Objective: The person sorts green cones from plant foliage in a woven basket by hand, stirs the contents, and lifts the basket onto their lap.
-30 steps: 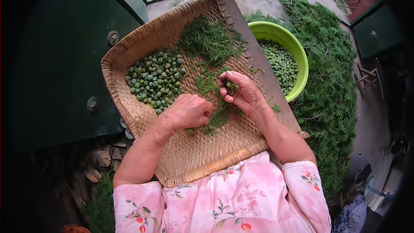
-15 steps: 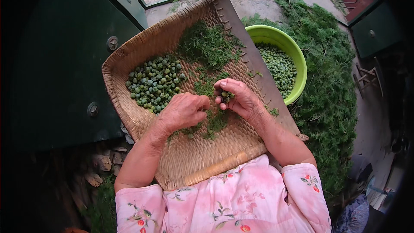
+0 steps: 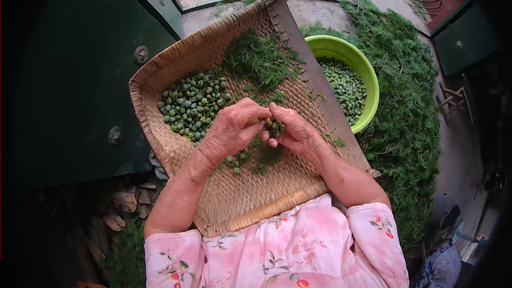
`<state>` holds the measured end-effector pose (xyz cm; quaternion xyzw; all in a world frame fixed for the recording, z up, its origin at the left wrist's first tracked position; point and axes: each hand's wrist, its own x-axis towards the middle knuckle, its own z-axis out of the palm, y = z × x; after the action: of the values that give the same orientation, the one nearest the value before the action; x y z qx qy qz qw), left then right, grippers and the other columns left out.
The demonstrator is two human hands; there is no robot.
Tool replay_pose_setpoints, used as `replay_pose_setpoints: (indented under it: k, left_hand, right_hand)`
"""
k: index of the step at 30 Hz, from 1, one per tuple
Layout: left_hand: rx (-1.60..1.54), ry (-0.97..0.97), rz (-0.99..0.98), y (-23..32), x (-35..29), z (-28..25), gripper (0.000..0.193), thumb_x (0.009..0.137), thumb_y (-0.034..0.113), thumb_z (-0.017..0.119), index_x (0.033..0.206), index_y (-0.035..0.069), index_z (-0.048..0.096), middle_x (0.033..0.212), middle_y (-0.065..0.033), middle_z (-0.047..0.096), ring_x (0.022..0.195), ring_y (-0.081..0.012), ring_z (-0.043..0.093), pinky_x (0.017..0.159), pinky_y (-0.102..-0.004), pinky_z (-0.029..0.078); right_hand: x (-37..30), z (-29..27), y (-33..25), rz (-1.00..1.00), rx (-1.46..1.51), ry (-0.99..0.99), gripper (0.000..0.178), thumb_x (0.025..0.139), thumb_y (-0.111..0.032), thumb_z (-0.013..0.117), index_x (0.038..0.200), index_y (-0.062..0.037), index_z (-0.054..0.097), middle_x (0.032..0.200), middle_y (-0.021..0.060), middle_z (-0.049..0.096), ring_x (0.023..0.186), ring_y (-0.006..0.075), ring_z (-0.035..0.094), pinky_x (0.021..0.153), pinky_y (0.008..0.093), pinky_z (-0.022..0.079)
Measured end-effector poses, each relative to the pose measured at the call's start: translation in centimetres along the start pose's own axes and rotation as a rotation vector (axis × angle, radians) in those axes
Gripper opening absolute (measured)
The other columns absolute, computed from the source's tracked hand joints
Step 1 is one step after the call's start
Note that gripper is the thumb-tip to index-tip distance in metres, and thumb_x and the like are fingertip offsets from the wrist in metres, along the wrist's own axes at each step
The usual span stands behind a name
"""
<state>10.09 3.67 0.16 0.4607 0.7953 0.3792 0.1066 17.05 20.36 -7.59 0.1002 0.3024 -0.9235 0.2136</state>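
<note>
A woven wicker winnowing basket (image 3: 240, 200) rests against my lap. Cupped over it, my right hand (image 3: 298, 132) holds a small cluster of green cones (image 3: 274, 126). The fingers of my left hand (image 3: 234, 125) are pinched together right at that cluster; what lies between their tips is hidden. To the left in the basket is a heap of loose green cones (image 3: 194, 104). Farther up lies a clump of green conifer sprigs (image 3: 261, 58). A few more cones (image 3: 234, 162) and bits of foliage lie below my hands.
A lime-green tub (image 3: 368, 74) partly filled with cones (image 3: 344, 88) stands beyond the basket's right edge. Cut conifer branches (image 3: 405, 112) cover the floor on the right. Dark green doors (image 3: 90, 85) flank the left, with split firewood (image 3: 125, 200) below. A small wooden stool (image 3: 453, 98) stands far right.
My left hand has moved up and right to meet the cones in my right hand. Several cones now show below my left hand. The right hand has barely shifted.
</note>
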Motion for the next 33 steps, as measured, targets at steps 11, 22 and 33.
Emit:
replay_pose_setpoints:
  k: [11, 22, 33]
  left_hand:
    - [0.318, -0.707, -0.219, 0.6, -1.0, 0.5, 0.018, 0.070, 0.023, 0.068, 0.079, 0.008, 0.065, 0.067, -0.0116, 0.064, 0.068, -0.0294, 0.064, 0.063, -0.0410, 0.049]
    - [0.386, -0.752, -0.110, 0.3, -1.7, 2.7, 0.012, 0.069, 0.013, 0.062, 0.079, 0.007, 0.062, 0.080, -0.0126, 0.065, 0.079, -0.0317, 0.064, 0.069, -0.0429, 0.050]
    - [-0.622, -0.150, -0.597, -0.1, 0.0, -1.5, 0.021, 0.084, 0.013, 0.065, 0.101, 0.002, 0.063, 0.077, 0.0032, 0.061, 0.066, -0.0036, 0.055, 0.059, -0.0197, 0.046]
  right_hand:
    - [-0.6, -0.4, -2.0, -0.144, 0.038, 0.201, 0.023, 0.089, -0.024, 0.062, 0.100, -0.0038, 0.059, 0.086, 0.0073, 0.057, 0.068, 0.0151, 0.056, 0.051, 0.0256, 0.044]
    - [-0.4, -0.8, -1.6, -0.114, 0.047, 0.206, 0.019, 0.089, -0.021, 0.061, 0.099, -0.0038, 0.059, 0.085, 0.0076, 0.058, 0.067, 0.0156, 0.057, 0.051, 0.0261, 0.046]
    - [-0.4, -0.1, -0.4, -0.004, -0.060, 0.116, 0.017, 0.090, -0.018, 0.061, 0.099, -0.0048, 0.059, 0.085, 0.0052, 0.060, 0.064, 0.0137, 0.059, 0.047, 0.0234, 0.046]
